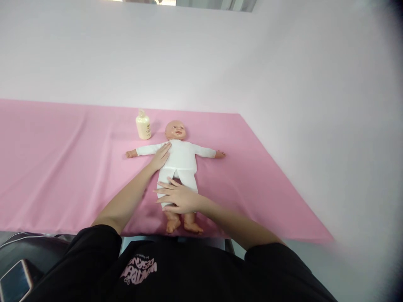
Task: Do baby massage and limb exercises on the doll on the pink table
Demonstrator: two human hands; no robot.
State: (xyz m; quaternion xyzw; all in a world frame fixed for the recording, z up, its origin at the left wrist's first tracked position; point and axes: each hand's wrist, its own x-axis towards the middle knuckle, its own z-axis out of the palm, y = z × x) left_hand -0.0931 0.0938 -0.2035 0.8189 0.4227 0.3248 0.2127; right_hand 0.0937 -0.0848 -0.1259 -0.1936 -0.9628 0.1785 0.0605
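A baby doll (pixel 181 159) in a white suit lies on its back on a pink cloth (pixel 63 167), arms spread, head away from me. My left hand (pixel 161 156) lies flat on the doll's chest and shoulder, fingers together. Across the doll's lower legs rests my right hand (pixel 175 197), fingers spread and pointing left. Its bare feet stick out below that hand. Neither hand grips anything.
A cream lotion bottle (pixel 143 125) stands upright just left of the doll's head. The pink cloth's right edge (pixel 283 176) runs diagonally over a white surface. A phone (pixel 14 282) lies at the lower left beside my black shirt.
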